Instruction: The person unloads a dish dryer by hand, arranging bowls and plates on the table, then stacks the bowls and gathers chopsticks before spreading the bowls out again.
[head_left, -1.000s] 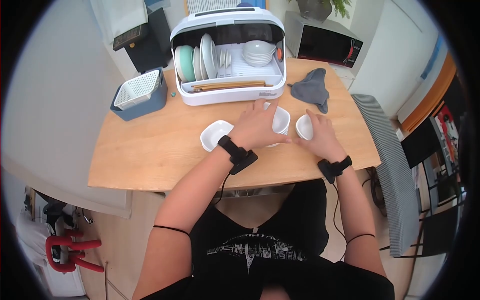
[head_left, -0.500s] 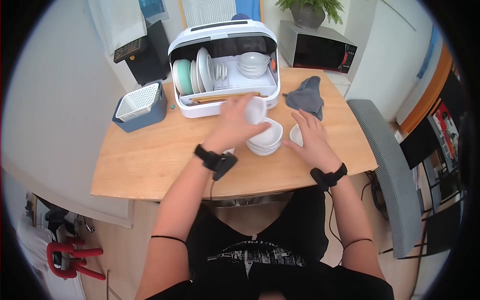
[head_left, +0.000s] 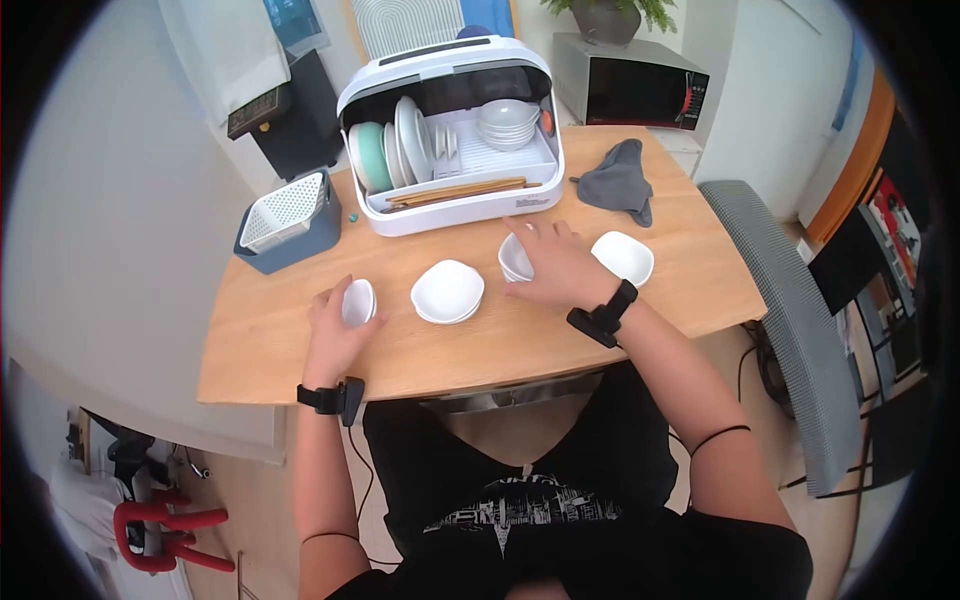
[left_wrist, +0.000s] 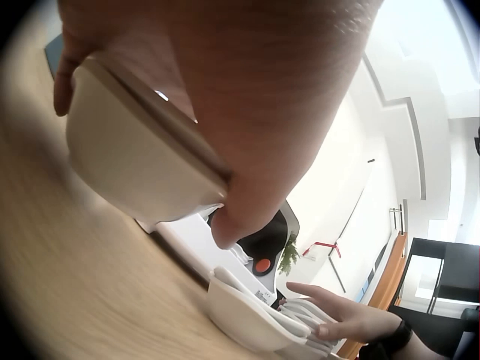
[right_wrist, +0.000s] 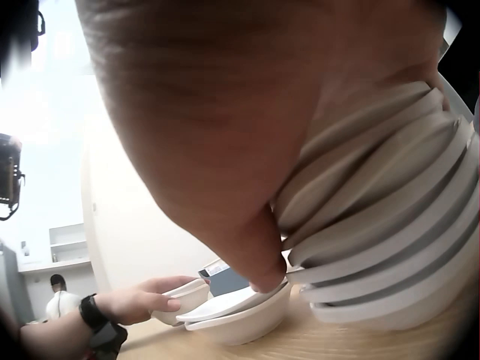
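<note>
My left hand [head_left: 343, 312] grips a small white bowl [head_left: 360, 300] low over the table's left part; the left wrist view shows the bowl [left_wrist: 135, 165] tilted under the palm. My right hand [head_left: 540, 258] lies over a stack of small white bowls [head_left: 512, 264] near the table's middle. Its thumb runs down the side of that stack [right_wrist: 382, 240]. Between the hands sit shallow white dishes [head_left: 448, 291], stacked. Right of my right hand lies another white dish [head_left: 622, 257].
An open white dish cabinet [head_left: 450, 130] with plates, bowls and chopsticks stands at the back of the wooden table [head_left: 300, 350]. A blue tub with a white basket [head_left: 288, 215] is back left, a grey cloth [head_left: 620, 180] back right. A chair [head_left: 790, 320] stands to the right.
My left hand carried a small bowl from the middle stack out to the left. My right hand left the right dish and moved left onto the stack of small bowls.
</note>
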